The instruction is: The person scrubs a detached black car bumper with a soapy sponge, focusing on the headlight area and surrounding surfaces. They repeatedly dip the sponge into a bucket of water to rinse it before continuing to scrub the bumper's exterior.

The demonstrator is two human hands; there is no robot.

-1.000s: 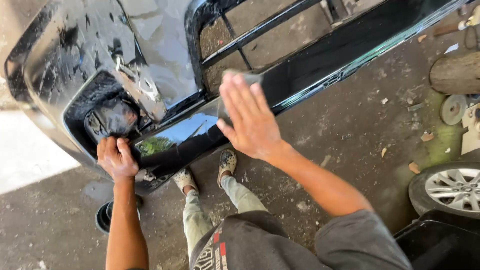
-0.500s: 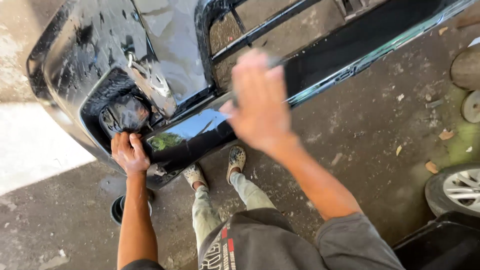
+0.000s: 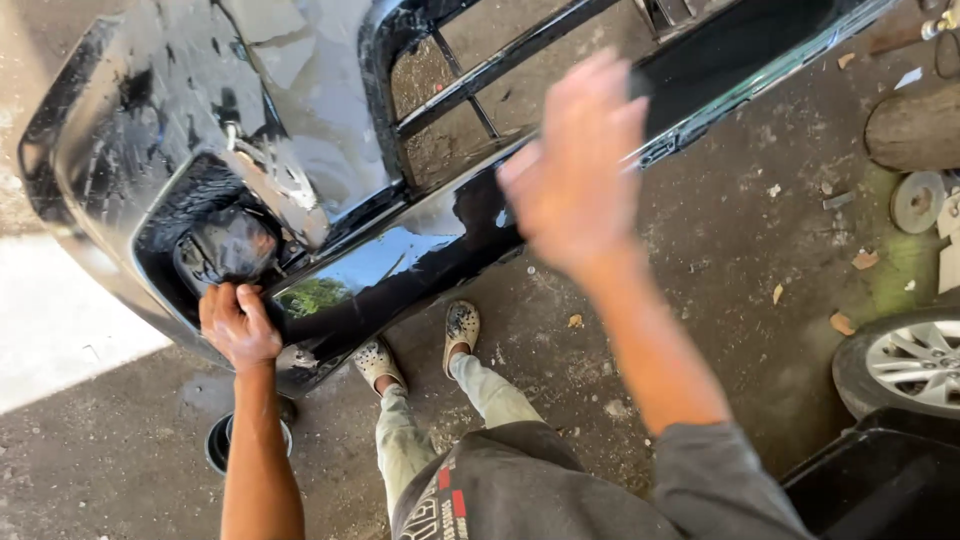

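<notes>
Glossy black and wet-looking, the car bumper (image 3: 400,250) is our landmark; it stands tilted on the concrete floor (image 3: 700,330), off any car, and fills the upper left of the view.

At its left end our left hand (image 3: 238,325) is curled tight over the lower edge, just below the fog-lamp recess (image 3: 225,245), and holds the panel steady. Below that hand, just off the bumper's corner, a small dark round container (image 3: 222,442) sits on the floor. Our two speckled shoes (image 3: 420,345) stand just beneath the bumper's lower lip.

Further right, our right hand (image 3: 578,165) hangs above the middle of the bumper, near the open grille bars (image 3: 480,75). It is flat, the fingers spread, and holds nothing; it is blurred, so we cannot tell whether it touches the paint.

We judge the work to be midway: the left part shines evenly, with a sharp reflection on the lower lip, while the long right run looks untouched by either hand.

Well right of the bumper lie a log (image 3: 915,125), a metal disc (image 3: 917,202) and a car wheel (image 3: 905,360).
</notes>
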